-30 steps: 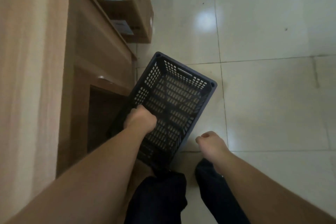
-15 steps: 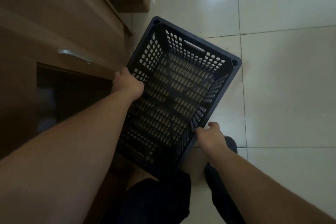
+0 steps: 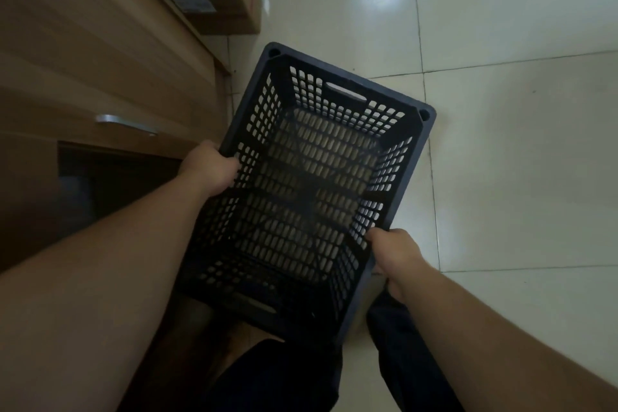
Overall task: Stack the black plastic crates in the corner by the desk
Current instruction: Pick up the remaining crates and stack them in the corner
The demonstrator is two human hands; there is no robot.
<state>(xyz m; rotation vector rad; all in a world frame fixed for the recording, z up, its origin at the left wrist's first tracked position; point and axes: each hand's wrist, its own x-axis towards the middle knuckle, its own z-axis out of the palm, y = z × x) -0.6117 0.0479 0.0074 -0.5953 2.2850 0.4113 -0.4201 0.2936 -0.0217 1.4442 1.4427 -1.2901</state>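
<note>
Rectangular black plastic crate (image 3: 321, 191), lattice-perforated walls and base, held over glossy pale floor tiles (image 3: 501, 144) beside a wood-grain table (image 3: 100, 53). Left hand (image 3: 209, 167) and right hand (image 3: 396, 254) each have their grip curled round a long rim.

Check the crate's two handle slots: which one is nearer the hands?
The slot in the near end wall, low in view. It sits between the left hand and right hand gripping the black plastic crate; the far-wall slot lies beyond both.
</note>
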